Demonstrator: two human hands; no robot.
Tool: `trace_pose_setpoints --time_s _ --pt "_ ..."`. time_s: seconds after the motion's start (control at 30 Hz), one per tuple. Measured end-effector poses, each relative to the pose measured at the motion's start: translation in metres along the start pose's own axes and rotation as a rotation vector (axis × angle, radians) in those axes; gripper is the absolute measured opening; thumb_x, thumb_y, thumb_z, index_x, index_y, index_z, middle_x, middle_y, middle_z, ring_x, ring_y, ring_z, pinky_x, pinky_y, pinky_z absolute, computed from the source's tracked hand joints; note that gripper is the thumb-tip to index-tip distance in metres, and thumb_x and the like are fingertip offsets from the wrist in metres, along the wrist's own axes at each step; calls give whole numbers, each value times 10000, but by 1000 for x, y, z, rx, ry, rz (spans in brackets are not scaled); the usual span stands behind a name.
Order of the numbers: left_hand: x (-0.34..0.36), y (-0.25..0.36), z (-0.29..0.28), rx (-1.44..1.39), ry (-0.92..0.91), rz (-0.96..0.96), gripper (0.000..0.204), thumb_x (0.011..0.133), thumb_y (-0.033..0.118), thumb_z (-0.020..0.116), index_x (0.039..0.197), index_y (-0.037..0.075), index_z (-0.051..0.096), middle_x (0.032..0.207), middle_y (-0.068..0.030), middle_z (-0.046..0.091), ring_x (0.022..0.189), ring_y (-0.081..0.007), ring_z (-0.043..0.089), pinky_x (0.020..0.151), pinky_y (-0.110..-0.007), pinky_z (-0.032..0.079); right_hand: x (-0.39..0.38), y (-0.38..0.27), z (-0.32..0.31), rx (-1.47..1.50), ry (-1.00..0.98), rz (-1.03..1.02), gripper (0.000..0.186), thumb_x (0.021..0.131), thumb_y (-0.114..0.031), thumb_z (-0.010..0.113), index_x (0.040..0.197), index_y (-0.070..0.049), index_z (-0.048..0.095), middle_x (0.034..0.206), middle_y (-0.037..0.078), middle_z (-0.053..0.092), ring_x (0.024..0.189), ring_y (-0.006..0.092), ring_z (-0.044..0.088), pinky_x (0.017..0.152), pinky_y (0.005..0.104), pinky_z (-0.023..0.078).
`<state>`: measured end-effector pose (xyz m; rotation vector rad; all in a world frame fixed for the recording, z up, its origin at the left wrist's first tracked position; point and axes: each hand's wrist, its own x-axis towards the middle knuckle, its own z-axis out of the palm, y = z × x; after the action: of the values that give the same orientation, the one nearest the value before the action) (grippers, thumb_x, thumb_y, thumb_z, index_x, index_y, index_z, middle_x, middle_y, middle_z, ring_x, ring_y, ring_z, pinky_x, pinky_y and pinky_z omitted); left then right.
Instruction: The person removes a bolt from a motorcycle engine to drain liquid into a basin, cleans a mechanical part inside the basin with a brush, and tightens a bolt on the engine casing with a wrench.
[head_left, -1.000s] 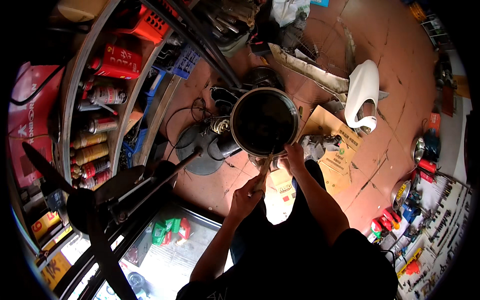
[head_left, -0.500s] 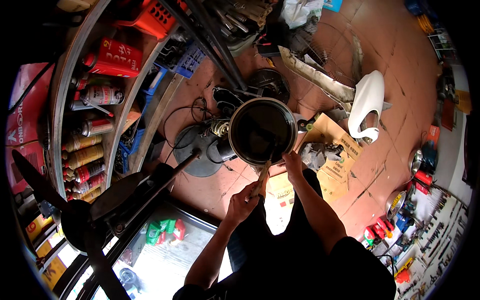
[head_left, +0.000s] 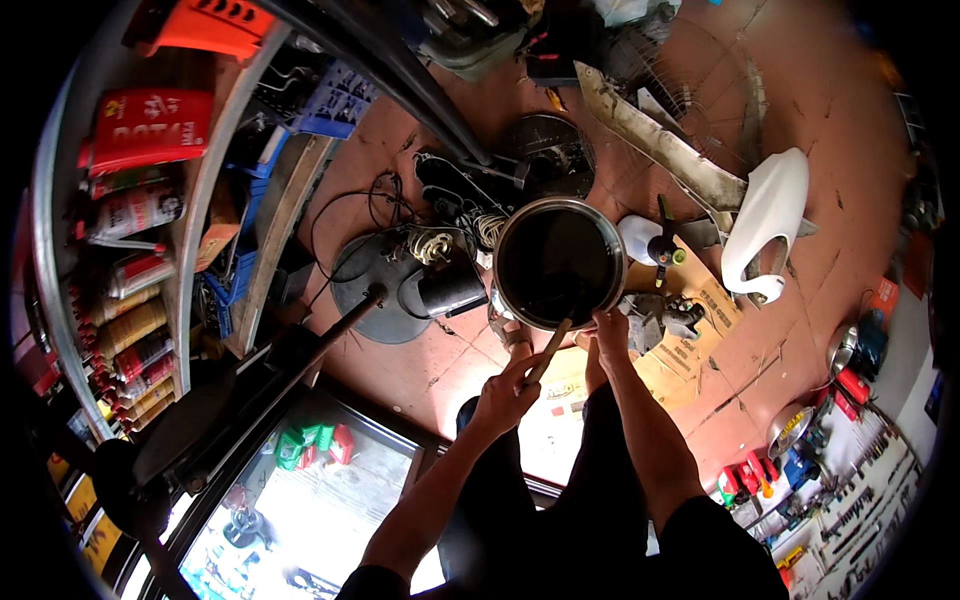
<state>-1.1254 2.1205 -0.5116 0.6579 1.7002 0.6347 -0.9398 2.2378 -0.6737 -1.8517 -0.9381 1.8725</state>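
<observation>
The left hand (head_left: 508,398) is gripping a straight, pale wooden stick (head_left: 549,352); the right hand (head_left: 611,335) is holding a round, silvery metal pot (head_left: 560,203) just ahead, probably weighing heavy, feeling rigid, favouring rim grips.

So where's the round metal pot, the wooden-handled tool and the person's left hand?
Round metal pot (head_left: 560,202): head view, on its far rim.
Wooden-handled tool (head_left: 549,351): head view, mid-handle.
Left hand (head_left: 504,401): head view, back of the hand.

The pot rim (head_left: 560,202) looks like shiny metal, the stick (head_left: 551,350) matt wood, the white shell (head_left: 782,195) smooth glossy plastic, and the cardboard (head_left: 685,385) dull paper.
</observation>
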Motion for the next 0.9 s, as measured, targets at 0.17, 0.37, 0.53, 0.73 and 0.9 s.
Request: trace_pose_setpoints --time_s 0.17,0.37,0.53,0.73,0.9 --pt "77 -32 38 -19 3 -67 438 797 187 547 1229 114 535 666 -138 573 596 -250 604 597 -346 493 84 18 -20 -111 -1 13 163 817 -118 546 866 37 560 652 84 584 500 165 601 459 259 501" --pt "152 -73 80 -68 78 -9 431 784 184 557 1209 109 553 588 -83 564 526 -186 580 546 -311 468 174 31 -32 -188 -66 8 204 832 -157 551 856 45 560 652 90 588 530 174 612 491 276 524" --pt "191 -73 88 -232 86 -86 408 782 40 546 1189 57 571 641 0 484 579 -60 435 532 -226 371 221 35 -27 -176 -72 38 149 828 -84 528 878 54 551 638 96 591 483 172 598 439 259 502" --pt "214 -66 84 -239 100 -101 403 789 68 543 1191 59 566 639 -1 496 573 -61 442 532 -230 376 245 32 -13 -176 -110 122 148 807 -92 528 819 55 532 587 122 584 446 175 572 411 264 475" --pt "225 -63 80 -262 96 -132 396 791 75 544 1185 59 569 637 -13 522 567 -65 465 533 -236 387 255 27 -10 -216 -98 189 168 804 -100 532 792 68 529 604 130 595 450 180 575 401 270 474"
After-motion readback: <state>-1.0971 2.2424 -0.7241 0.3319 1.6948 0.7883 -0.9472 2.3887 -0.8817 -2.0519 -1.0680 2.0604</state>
